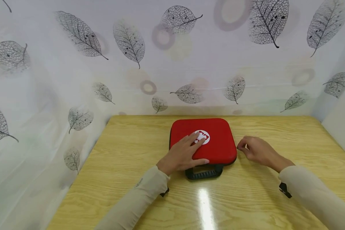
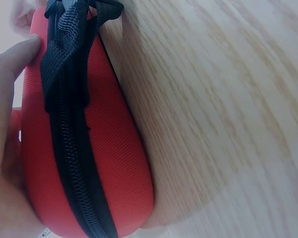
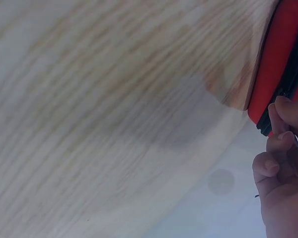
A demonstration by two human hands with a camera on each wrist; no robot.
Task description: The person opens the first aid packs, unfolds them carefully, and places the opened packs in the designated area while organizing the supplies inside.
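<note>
Fingers outspread, the left hand [image 1: 184, 152] rests on the red case [image 1: 218, 143] at the far middle of the table [image 1: 126, 166], seemingly to steady it while the right hand [image 1: 257, 151], at the case's right edge, pinches what looks like the dark zipper pull [image 1: 237, 147].

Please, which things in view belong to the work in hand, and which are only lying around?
Belongs to the work:
red case, under the left hand
black zipper, apparently pinched by the right hand

Only surroundings:
wooden table
leaf-patterned sheet behind
</note>
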